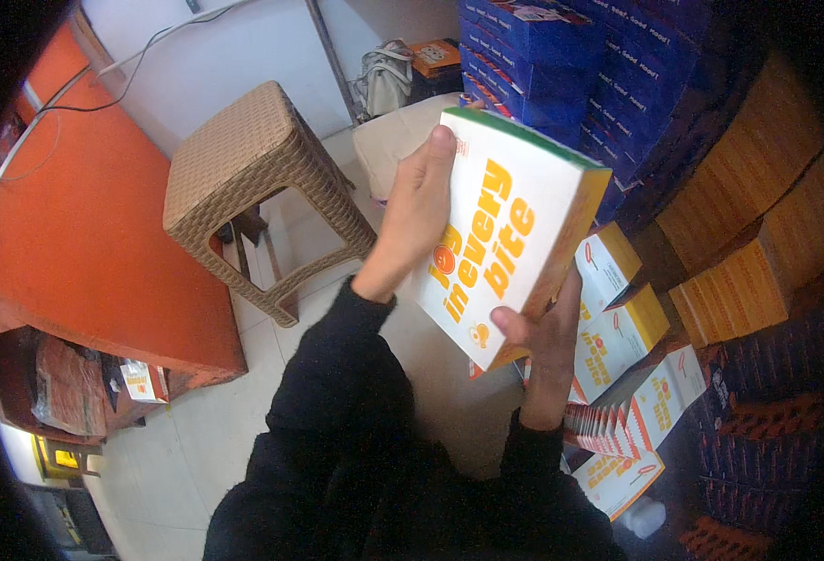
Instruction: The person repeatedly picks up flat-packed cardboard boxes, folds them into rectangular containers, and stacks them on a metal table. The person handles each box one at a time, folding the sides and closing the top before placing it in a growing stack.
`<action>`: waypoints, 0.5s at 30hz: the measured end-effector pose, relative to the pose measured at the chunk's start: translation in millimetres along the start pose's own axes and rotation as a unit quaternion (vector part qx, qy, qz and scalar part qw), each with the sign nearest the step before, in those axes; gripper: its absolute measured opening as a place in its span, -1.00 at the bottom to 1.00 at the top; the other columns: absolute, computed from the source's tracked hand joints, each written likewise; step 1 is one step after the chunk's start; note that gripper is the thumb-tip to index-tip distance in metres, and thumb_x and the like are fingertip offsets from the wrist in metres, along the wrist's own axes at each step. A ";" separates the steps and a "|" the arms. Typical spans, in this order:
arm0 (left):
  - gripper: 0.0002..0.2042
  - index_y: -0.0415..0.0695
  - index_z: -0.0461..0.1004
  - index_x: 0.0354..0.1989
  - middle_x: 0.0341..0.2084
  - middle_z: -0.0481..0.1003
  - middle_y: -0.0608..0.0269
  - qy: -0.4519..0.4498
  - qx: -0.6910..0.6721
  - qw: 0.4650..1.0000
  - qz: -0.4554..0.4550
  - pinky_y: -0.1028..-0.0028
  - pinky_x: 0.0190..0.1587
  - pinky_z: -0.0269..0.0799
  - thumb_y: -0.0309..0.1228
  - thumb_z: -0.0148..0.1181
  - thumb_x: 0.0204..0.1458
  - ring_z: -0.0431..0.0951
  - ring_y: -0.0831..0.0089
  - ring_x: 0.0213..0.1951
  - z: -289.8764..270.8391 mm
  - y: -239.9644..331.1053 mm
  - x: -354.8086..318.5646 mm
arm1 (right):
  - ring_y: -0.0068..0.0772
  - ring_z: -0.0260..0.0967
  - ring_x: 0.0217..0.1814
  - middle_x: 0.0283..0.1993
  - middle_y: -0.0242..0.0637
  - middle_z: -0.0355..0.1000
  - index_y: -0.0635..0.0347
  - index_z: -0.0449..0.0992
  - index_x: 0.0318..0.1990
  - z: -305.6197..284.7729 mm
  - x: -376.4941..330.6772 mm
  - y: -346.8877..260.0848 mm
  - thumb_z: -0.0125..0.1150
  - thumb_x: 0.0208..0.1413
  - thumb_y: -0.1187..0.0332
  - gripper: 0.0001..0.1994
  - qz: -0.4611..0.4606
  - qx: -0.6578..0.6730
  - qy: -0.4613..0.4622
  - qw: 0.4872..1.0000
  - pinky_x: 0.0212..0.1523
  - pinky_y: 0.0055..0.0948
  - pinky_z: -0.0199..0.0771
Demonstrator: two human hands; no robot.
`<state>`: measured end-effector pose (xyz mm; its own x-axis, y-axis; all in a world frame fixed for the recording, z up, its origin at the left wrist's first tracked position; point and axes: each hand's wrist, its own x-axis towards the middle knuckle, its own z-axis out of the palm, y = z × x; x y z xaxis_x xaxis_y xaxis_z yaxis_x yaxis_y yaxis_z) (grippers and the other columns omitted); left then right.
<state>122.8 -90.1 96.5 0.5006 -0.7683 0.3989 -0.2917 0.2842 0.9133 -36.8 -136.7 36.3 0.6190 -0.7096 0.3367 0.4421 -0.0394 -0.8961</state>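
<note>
A flat white cardboard box point(501, 220) with yellow printing and a green far edge is held up, tilted, in front of me. My left hand point(417, 201) grips its left side, with the thumb lying along the upper face. On the near right corner my right hand point(550, 341) is closed, its thumb pressed on the printed face and its other fingers partly hidden. Beyond that hand lie similar white and yellow boxes point(608, 351). Close to my right sleeve is a row of thin, red-edged folded pieces point(601, 425).
A woven-pattern beige stool point(234, 154) stands on the tiled floor, left of my hands. An orange curved counter point(85, 234) fills the left side. Stacked blue boxes point(534, 70) rise at the back right, with yellow-brown cartons point(730, 294) nearer. A pale bag point(387, 79) sits behind.
</note>
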 end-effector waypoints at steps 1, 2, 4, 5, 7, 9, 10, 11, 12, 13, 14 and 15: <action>-0.37 -0.15 0.10 0.31 0.06 0.39 0.11 -0.030 -0.029 0.999 0.000 0.46 0.09 0.31 0.08 -0.41 0.25 0.41 0.49 0.03 -4.7 -0.4 1.7 | -0.36 0.37 -0.01 -0.04 -0.19 0.37 0.31 0.20 0.12 -2.2 3.9 0.5 0.39 -0.37 0.31 -0.23 -0.005 0.049 0.021 0.999 -0.03 -0.34 0.39; -0.32 -0.11 0.04 0.33 0.11 0.34 0.09 -0.088 -0.106 0.990 -0.025 0.41 0.12 0.29 0.15 -0.42 0.21 0.38 0.43 0.08 -10.6 0.0 1.1 | -0.33 0.37 0.00 -0.03 -0.17 0.37 0.31 0.20 0.13 -6.1 9.1 0.7 0.37 -0.33 0.28 -0.23 -0.009 0.098 0.042 0.994 -0.03 -0.32 0.40; -0.21 -0.04 -0.07 0.37 0.20 0.24 0.04 -0.200 -0.256 0.943 -0.072 0.33 0.19 0.26 0.29 -0.45 0.11 0.33 0.29 0.17 -18.6 1.4 -1.1 | -0.23 0.32 0.10 0.06 -0.11 0.31 0.30 0.12 0.19 -14.3 14.3 0.1 0.33 -0.23 0.21 -0.21 0.045 0.169 0.137 0.975 0.09 -0.27 0.34; -0.22 -0.02 -0.10 0.38 0.22 0.21 0.03 -0.190 -0.271 0.941 -0.075 0.29 0.19 0.26 0.27 -0.39 0.11 0.32 0.25 0.18 -16.5 1.4 -3.0 | -0.15 0.26 0.19 0.13 -0.06 0.25 0.29 0.05 0.23 -17.4 15.2 -0.2 0.32 -0.18 0.17 -0.18 0.038 0.210 0.152 0.965 0.20 -0.25 0.27; -0.22 0.01 -0.17 0.39 0.25 0.15 0.00 -0.170 -0.293 0.937 -0.085 0.23 0.19 0.27 0.24 -0.26 0.11 0.30 0.16 0.19 -3.0 1.7 -10.1 | -0.17 0.18 0.25 0.18 -0.04 0.19 0.20 0.04 0.23 -17.1 15.2 3.1 0.35 -0.14 0.18 -0.20 -0.048 0.317 0.198 0.926 0.27 -0.20 0.17; -0.27 0.01 -0.18 0.39 0.25 0.13 -0.01 -0.105 -0.216 0.971 -0.014 0.27 0.16 0.31 -0.01 -0.03 0.14 0.31 0.22 0.18 22.0 1.6 -19.7 | -0.20 0.14 0.27 0.23 -0.04 0.12 0.12 -0.03 0.24 -8.9 12.3 9.4 0.34 -0.08 0.26 -0.23 -0.113 0.094 0.251 0.957 0.28 -0.16 0.15; -0.27 0.01 -0.18 0.39 0.24 0.12 -0.02 -0.073 -0.173 0.982 0.021 0.28 0.15 0.33 -0.13 0.09 0.15 0.31 0.25 0.18 33.3 2.1 -24.4 | -0.22 0.12 0.28 0.25 -0.04 0.08 0.09 -0.07 0.24 -5.4 11.0 10.9 0.33 -0.05 0.30 -0.23 -0.151 -0.028 0.246 0.957 0.28 -0.14 0.14; -0.26 0.00 -0.19 0.39 0.24 0.11 -0.02 -0.055 -0.228 0.972 0.009 0.31 0.14 0.35 -0.25 0.13 0.12 0.32 0.27 0.16 41.8 2.6 -28.1 | -0.23 0.10 0.30 0.27 -0.04 0.04 0.05 -0.10 0.24 -1.3 9.9 12.2 0.33 -0.02 0.34 -0.23 -0.160 -0.121 0.270 0.942 0.29 -0.12 0.12; -0.23 0.00 -0.19 0.39 0.24 0.10 -0.02 -0.040 -0.282 0.958 -0.003 0.34 0.12 0.37 -0.37 0.17 0.08 0.33 0.30 0.15 48.8 3.2 -31.5 | -0.23 0.11 0.29 0.27 -0.07 0.07 0.05 -0.07 0.24 0.3 9.6 10.9 0.28 0.00 0.30 -0.28 -0.208 -0.177 0.255 0.928 0.28 -0.12 0.13; -0.20 -0.01 -0.19 0.39 0.23 0.10 -0.02 -0.024 -0.336 0.942 -0.014 0.36 0.10 0.38 -0.48 0.21 0.05 0.34 0.32 0.14 52.7 3.9 -34.1 | -0.23 0.11 0.29 0.26 -0.10 0.09 0.05 -0.04 0.24 0.9 10.1 8.1 0.23 0.02 0.25 -0.31 -0.212 -0.188 0.254 0.925 0.27 -0.13 0.14; -0.23 0.01 -0.22 0.40 0.20 0.22 0.06 -0.030 -0.291 0.956 0.014 0.35 0.16 0.28 -0.49 0.14 0.09 0.31 0.39 0.15 54.5 4.2 -35.1 | -0.23 0.12 0.28 0.25 -0.13 0.11 0.06 0.00 0.23 0.6 10.4 3.6 0.18 0.03 0.21 -0.35 -0.148 -0.028 0.250 0.956 0.26 -0.14 0.14; -0.22 0.00 -0.21 0.40 0.20 0.20 0.04 -0.025 -0.278 0.960 0.002 0.37 0.12 0.33 -0.50 0.15 0.08 0.34 0.37 0.13 55.1 3.8 -33.2 | -0.23 0.13 0.28 0.25 -0.15 0.13 0.06 0.03 0.23 -1.0 13.1 -2.2 0.14 0.05 0.16 -0.38 -0.082 0.165 0.257 0.949 0.25 -0.14 0.15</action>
<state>60.2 -95.1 82.1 0.4566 -0.7894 0.4104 0.1948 0.5388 0.8196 -30.3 -146.7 42.4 0.1636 -0.9654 0.2030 0.7368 -0.0172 -0.6759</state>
